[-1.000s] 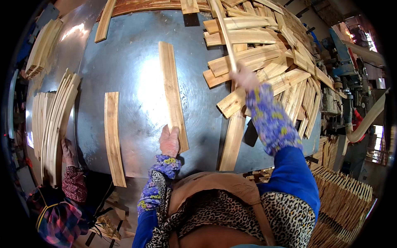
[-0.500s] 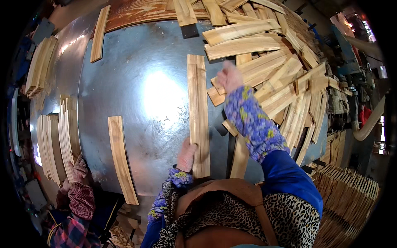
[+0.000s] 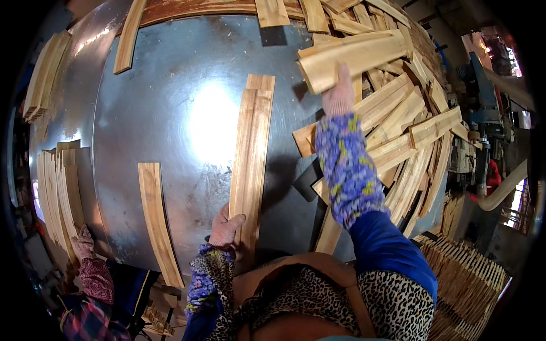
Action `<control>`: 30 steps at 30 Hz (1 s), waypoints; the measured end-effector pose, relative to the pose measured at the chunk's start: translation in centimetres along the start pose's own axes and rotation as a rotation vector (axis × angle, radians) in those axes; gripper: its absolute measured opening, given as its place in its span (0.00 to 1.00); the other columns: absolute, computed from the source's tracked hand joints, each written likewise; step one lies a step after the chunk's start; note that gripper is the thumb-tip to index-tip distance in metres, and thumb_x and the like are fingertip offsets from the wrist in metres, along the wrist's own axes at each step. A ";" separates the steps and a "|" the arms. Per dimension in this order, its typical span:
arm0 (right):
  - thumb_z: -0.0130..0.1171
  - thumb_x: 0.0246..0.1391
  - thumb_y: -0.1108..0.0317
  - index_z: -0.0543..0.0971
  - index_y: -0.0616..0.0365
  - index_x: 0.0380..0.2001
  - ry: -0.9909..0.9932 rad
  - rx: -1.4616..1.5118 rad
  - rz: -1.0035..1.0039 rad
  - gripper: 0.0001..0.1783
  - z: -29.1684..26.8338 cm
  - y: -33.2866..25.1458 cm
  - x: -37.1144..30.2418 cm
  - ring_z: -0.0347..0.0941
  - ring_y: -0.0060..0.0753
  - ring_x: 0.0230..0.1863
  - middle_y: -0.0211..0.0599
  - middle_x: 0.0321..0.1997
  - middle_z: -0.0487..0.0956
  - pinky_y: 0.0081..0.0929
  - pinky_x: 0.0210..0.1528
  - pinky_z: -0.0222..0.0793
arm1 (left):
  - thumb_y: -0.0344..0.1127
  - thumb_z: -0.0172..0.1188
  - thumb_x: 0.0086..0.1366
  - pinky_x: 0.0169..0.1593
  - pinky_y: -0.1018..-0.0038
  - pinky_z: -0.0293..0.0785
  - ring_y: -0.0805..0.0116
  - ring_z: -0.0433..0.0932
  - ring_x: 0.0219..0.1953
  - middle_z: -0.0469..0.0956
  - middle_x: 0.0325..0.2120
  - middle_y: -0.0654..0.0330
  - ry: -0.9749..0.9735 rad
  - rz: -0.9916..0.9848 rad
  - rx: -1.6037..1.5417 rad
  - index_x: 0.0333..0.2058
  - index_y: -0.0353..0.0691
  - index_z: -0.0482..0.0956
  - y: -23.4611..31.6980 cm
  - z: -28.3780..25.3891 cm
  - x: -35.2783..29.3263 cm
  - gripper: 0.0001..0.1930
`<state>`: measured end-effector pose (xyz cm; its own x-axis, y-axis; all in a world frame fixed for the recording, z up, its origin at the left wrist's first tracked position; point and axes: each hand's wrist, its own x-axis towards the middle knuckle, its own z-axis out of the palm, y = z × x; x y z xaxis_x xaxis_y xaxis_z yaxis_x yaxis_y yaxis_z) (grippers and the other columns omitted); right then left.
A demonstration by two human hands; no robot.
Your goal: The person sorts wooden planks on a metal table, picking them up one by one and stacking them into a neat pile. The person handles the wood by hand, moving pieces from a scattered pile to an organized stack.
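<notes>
My left hand (image 3: 225, 227) grips the near end of a couple of overlapping wooden slats (image 3: 250, 153), thumb on top. These slats stand out lengthwise from me, tilted up a little off the metal tabletop (image 3: 187, 210). At the far right, my right hand (image 3: 339, 95) has hold of the near edge of a wide wooden board (image 3: 364, 54) on top of the heap; its fingers are partly hidden under the board. Beneath and beside that arm lies the jumbled pile of slats (image 3: 392, 108).
A single slat (image 3: 156, 221) lies left of my left hand, another (image 3: 131, 37) at the far left. A co-worker's hand (image 3: 84, 245) touches a row of stacked slats (image 3: 57, 193) at the left edge. Bundled wood (image 3: 466, 278) stands at the lower right, machinery (image 3: 483, 131) beyond it.
My right hand has moved away from me and taken hold of a board on the pile. My left hand has closed on the slats and shifted them left. The co-worker's hand has moved slightly.
</notes>
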<state>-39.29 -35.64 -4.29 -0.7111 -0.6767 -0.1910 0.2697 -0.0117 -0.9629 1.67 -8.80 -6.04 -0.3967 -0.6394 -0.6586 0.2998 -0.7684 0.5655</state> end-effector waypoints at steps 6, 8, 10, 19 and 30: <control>0.73 0.65 0.63 0.65 0.64 0.77 0.387 -0.020 0.131 0.43 5.1 1.8 9.7 0.81 0.47 0.63 0.53 0.68 0.79 0.46 0.62 0.81 | 0.36 0.58 0.78 0.57 0.64 0.82 0.62 0.86 0.53 0.86 0.53 0.54 0.155 -0.021 0.109 0.69 0.29 0.74 -2.2 -3.3 1.3 0.25; 0.72 0.65 0.65 0.64 0.66 0.77 0.354 -0.191 0.021 0.44 2.4 2.9 12.1 0.81 0.48 0.63 0.54 0.69 0.78 0.46 0.63 0.82 | 0.47 0.52 0.82 0.49 0.66 0.83 0.63 0.86 0.45 0.87 0.45 0.55 0.174 -0.039 0.238 0.67 0.34 0.78 -3.9 -5.6 2.4 0.26; 0.73 0.64 0.64 0.64 0.67 0.76 0.153 -0.181 0.012 0.44 0.1 4.0 9.3 0.83 0.49 0.61 0.54 0.68 0.79 0.44 0.62 0.83 | 0.62 0.47 0.82 0.36 0.66 0.81 0.64 0.84 0.32 0.85 0.33 0.57 0.127 -0.060 0.279 0.64 0.39 0.81 -1.7 -3.9 1.7 0.33; 0.77 0.60 0.47 0.72 0.68 0.71 -0.686 -0.786 0.166 0.47 -20.3 -0.1 -16.1 0.82 0.51 0.63 0.56 0.62 0.85 0.45 0.66 0.78 | 0.72 0.43 0.80 0.18 0.66 0.73 0.60 0.75 0.17 0.85 0.43 0.46 -0.453 -0.008 -0.422 0.58 0.49 0.81 -4.5 -2.4 1.5 0.34; 0.71 0.59 0.40 0.61 0.54 0.80 -0.428 -1.791 -0.149 0.54 -13.7 -7.6 -27.2 0.67 0.62 0.76 0.59 0.78 0.69 0.51 0.76 0.68 | 0.80 0.61 0.65 0.56 0.44 0.84 0.44 0.82 0.55 0.80 0.57 0.45 -0.537 -0.206 -0.897 0.67 0.34 0.75 -7.2 4.7 -4.6 0.53</control>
<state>-30.90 -7.09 5.60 -0.3911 -0.8645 -0.3157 -0.9038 0.4256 -0.0457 -2.70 -0.19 -4.74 -0.7777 -0.5671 -0.2713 0.6258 -0.7394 -0.2483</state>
